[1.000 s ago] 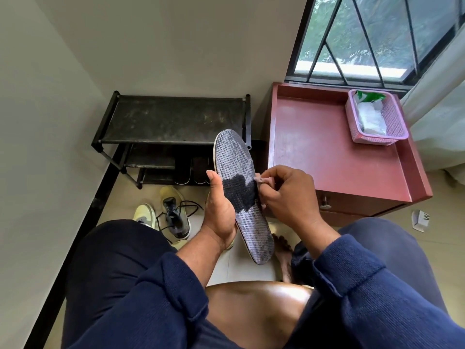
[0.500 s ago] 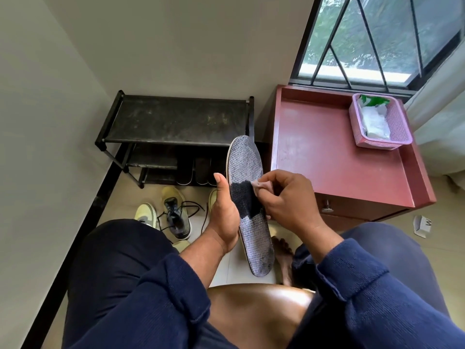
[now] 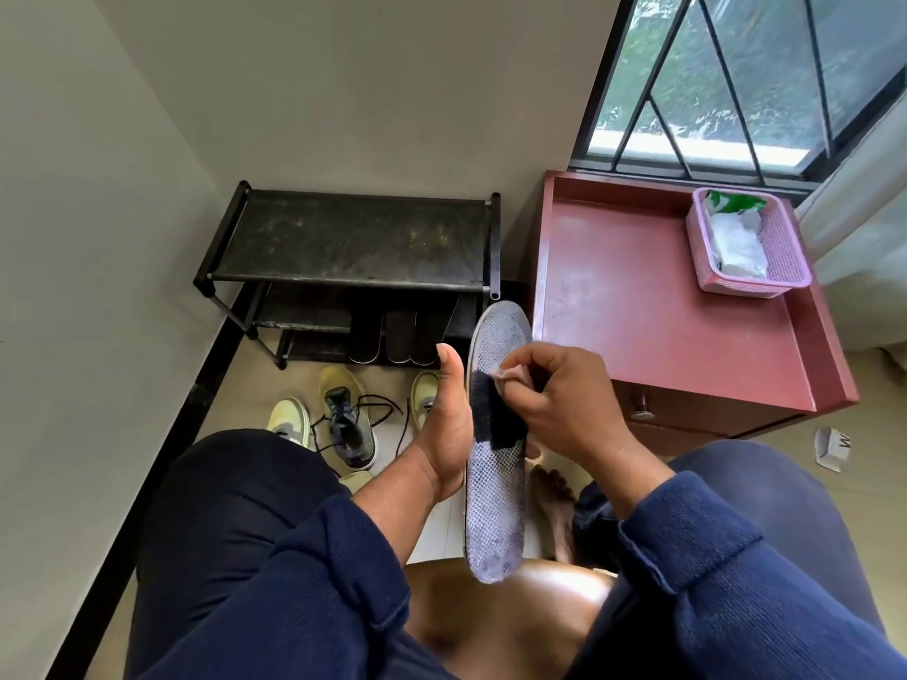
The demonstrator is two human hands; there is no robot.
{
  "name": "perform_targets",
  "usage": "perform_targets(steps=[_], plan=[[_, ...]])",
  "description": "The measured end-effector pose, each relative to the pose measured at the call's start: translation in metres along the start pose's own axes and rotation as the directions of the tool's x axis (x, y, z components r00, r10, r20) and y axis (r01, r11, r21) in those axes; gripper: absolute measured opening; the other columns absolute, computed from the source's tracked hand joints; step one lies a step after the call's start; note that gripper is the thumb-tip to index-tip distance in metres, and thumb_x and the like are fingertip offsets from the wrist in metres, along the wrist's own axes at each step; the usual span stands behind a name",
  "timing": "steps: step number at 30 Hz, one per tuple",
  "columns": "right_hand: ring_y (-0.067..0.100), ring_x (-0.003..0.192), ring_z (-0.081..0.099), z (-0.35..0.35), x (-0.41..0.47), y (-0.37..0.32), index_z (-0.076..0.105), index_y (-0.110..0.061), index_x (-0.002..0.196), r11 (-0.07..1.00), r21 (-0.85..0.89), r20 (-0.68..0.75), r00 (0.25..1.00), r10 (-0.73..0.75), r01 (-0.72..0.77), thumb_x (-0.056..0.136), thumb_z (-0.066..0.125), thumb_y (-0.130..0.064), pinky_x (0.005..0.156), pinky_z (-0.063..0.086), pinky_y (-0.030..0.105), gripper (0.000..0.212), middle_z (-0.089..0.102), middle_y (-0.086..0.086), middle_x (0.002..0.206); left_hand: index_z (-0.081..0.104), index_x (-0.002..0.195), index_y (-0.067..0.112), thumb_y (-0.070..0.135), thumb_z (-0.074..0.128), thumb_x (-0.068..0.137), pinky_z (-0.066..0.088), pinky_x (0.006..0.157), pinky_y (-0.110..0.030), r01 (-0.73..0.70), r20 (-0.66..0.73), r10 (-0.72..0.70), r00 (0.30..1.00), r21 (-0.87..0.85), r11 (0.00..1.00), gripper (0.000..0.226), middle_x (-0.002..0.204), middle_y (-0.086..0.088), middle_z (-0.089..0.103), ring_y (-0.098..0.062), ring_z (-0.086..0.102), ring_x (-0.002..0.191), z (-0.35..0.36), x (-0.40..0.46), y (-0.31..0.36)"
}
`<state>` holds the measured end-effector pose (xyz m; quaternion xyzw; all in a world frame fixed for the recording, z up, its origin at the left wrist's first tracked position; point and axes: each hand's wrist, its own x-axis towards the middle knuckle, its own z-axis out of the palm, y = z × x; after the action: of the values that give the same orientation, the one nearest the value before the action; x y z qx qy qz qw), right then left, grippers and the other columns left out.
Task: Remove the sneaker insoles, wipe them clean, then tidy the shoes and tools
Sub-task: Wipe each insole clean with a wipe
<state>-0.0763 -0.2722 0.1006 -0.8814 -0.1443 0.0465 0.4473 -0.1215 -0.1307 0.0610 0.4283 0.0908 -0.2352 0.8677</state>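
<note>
My left hand (image 3: 449, 424) gripped the insole (image 3: 495, 463) along its left edge at the centre of the frame, thumb extended upward, the other fingers hidden behind the insole. The insole stood nearly upright, toe end toward the top, its patterned grey face toward me, with 1 dark patch at mid-length. My right hand (image 3: 564, 409) pinched a small pale wipe (image 3: 510, 373) between thumb and curled fingers and pressed it onto the insole just above the dark patch.

Below left of centre, 1 dark sneaker (image 3: 348, 424) with loose laces lay on the floor between pale yellow-green sneakers (image 3: 289, 419). A black shoe rack (image 3: 353, 242) stood at the upper middle against the wall. At the upper right, a red cabinet (image 3: 653, 306) carried a pink basket (image 3: 780, 247) holding a wipes packet (image 3: 736, 233).
</note>
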Motion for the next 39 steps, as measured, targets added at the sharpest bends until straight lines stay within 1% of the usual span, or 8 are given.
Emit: perform_targets(steps=[4,8,13,18,23,28,33,39], plan=[[0.004,0.065,0.066,-0.007,0.008,0.01,0.077,-0.026,0.084,0.997,-0.033,-0.057,0.996,0.071,-0.073,0.085,0.079,-0.022,0.059,0.053,0.017,0.004,0.071,-0.012,0.069,0.046,0.151,0.012,0.095,0.016,0.068,0.061,0.063,-0.04,0.119,0.122,-0.13,0.984,0.09,0.989,0.121,0.1,-0.014,0.074,-0.028,0.074,0.075,0.0,-0.001,0.003],[0.002,0.064,0.066,-0.009,-0.001,0.003,0.077,-0.026,0.082,0.999,0.008,0.154,0.987,-0.033,0.032,0.083,0.079,-0.013,0.06,0.05,0.015,0.014,0.071,-0.012,0.07,0.054,0.143,0.013,0.099,0.018,0.066,0.061,0.067,-0.043,0.199,0.167,-0.218,0.962,0.123,0.972,0.121,0.101,-0.016,0.071,-0.031,0.071,0.075,-0.005,-0.001,0.004],[0.002,0.06,0.063,-0.012,0.009,0.011,0.077,-0.026,0.082,0.998,-0.005,0.038,0.998,0.057,-0.057,0.084,0.08,-0.019,0.057,0.049,0.017,0.008,0.071,-0.01,0.068,0.042,0.15,0.022,0.094,0.015,0.068,0.064,0.06,-0.046,0.29,0.21,-0.321,0.923,0.168,0.942,0.113,0.121,-0.027,0.056,-0.033,0.073,0.074,-0.002,-0.007,0.01],[0.002,0.062,0.064,-0.014,0.0,0.002,0.077,-0.026,0.082,0.999,0.032,0.27,0.963,-0.03,0.022,0.084,0.081,-0.015,0.058,0.049,0.016,0.012,0.071,-0.011,0.068,0.051,0.142,0.013,0.097,0.028,0.068,0.052,0.083,-0.071,0.278,0.199,-0.312,0.929,0.182,0.943,0.115,0.119,-0.032,0.058,-0.045,0.065,0.096,-0.008,-0.005,0.006],[0.0,0.056,0.058,-0.013,0.011,0.014,0.076,-0.026,0.078,0.999,-0.023,0.062,0.997,0.051,-0.05,0.084,0.081,-0.02,0.056,0.045,0.016,0.01,0.068,-0.01,0.064,0.058,0.137,0.017,0.098,0.029,0.06,0.065,0.065,-0.048,0.346,0.184,-0.39,0.902,0.232,0.909,0.116,0.118,-0.028,0.061,-0.036,0.072,0.078,-0.006,-0.006,0.007],[0.002,0.063,0.064,-0.017,0.0,0.002,0.076,-0.023,0.083,0.999,0.026,0.318,0.947,-0.032,0.026,0.083,0.081,-0.013,0.06,0.05,0.016,0.011,0.071,-0.009,0.07,0.057,0.136,0.026,0.096,0.026,0.068,0.059,0.073,-0.057,0.294,0.188,-0.332,0.924,0.203,0.934,0.103,0.105,-0.02,0.066,-0.036,0.069,0.081,-0.009,-0.004,0.004],[0.003,0.06,0.062,-0.017,0.009,0.011,0.077,-0.026,0.082,1.0,0.017,0.135,0.991,0.008,-0.011,0.084,0.083,-0.022,0.057,0.05,0.019,0.008,0.071,-0.007,0.069,0.056,0.139,0.02,0.099,0.029,0.059,0.064,0.064,-0.049,0.321,0.17,-0.362,0.916,0.228,0.919,0.116,0.114,-0.024,0.06,-0.034,0.072,0.077,-0.006,-0.005,0.006],[0.008,0.07,0.069,-0.009,-0.008,-0.005,0.076,-0.023,0.086,0.991,0.052,0.377,0.917,-0.131,0.121,0.084,0.08,-0.014,0.065,0.056,0.023,0.01,0.073,-0.006,0.077,0.054,0.139,0.0,0.101,0.027,0.058,0.063,0.067,-0.046,0.277,0.163,-0.293,0.942,0.115,0.954,0.132,0.105,-0.028,0.063,-0.036,0.071,0.076,-0.008,-0.003,0.007]])
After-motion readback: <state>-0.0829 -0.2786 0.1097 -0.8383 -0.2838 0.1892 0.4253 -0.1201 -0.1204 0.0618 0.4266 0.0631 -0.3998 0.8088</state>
